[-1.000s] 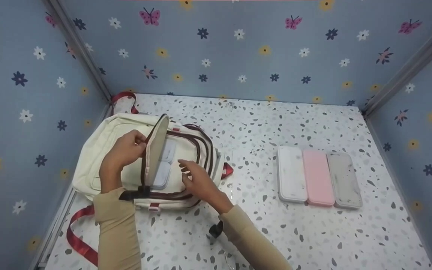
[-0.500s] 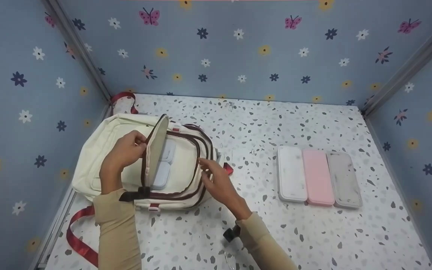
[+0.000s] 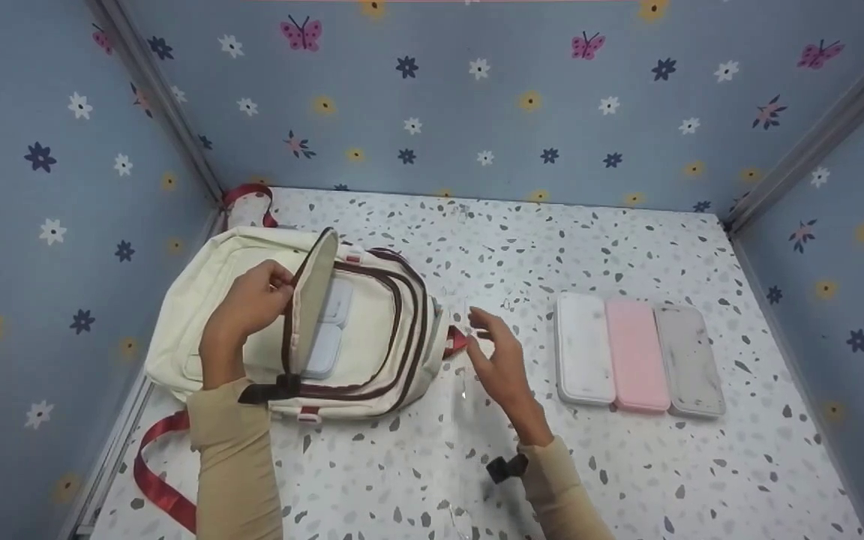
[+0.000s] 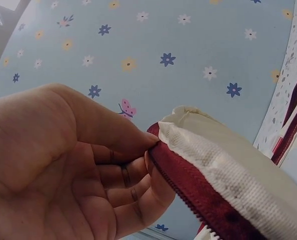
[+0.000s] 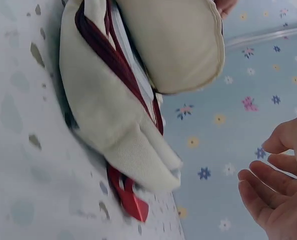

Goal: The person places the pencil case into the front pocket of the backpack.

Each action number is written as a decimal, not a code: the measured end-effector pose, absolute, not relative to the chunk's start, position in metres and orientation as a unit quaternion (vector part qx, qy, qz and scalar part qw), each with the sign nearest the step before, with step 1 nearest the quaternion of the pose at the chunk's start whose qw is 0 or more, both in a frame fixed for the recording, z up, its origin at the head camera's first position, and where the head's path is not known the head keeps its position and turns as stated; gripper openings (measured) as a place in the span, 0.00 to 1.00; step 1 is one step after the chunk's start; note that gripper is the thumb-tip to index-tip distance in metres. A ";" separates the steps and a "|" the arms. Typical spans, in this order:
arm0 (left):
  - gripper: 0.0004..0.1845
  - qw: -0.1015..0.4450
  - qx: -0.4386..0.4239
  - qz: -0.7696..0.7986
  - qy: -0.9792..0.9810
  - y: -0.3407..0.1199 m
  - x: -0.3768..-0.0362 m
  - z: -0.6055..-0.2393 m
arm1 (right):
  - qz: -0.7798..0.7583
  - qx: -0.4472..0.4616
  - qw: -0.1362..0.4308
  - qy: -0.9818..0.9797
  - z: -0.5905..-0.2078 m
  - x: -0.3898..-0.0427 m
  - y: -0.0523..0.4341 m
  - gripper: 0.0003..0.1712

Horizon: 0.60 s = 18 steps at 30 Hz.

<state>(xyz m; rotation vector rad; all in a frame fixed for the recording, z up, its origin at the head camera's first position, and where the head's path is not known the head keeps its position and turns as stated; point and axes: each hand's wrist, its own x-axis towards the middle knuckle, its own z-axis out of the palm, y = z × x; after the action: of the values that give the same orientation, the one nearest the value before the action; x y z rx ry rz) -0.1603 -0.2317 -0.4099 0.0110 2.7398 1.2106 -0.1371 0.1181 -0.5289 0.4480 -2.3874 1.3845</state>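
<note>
Cream backpack (image 3: 368,322), laid on speckled table (image 3: 417,465); front flap (image 3: 316,300) pinched upright by left hand (image 3: 252,300). Pale cases (image 3: 323,351) partly covered beneath. Red loop (image 3: 455,342) neared by right hand (image 3: 503,356), fingers loosely bent. White, pink (image 3: 637,356), grey boxes aligned rightward.

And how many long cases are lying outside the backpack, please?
3, side by side to the right of the backpack: white case nearest it, pink case in the middle, grey case farthest. None of these is hidden.
</note>
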 end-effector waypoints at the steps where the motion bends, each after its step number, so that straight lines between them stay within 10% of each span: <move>1: 0.13 0.073 0.004 0.403 0.912 -0.231 -0.160 -0.410 | 0.486 0.145 0.172 -0.845 -0.530 -0.137 0.123 0.22; 18: 0.13 0.075 0.012 0.403 0.912 -0.230 -0.160 -0.408 | 0.490 0.043 0.196 -0.848 -0.536 -0.129 0.187 0.26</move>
<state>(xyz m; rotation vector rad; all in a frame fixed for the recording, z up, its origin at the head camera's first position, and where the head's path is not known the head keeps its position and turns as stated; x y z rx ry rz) -0.1595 -0.2303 -0.4080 0.0346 2.7351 1.2097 -0.1293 0.1873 -0.5358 0.1197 -2.3763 1.3729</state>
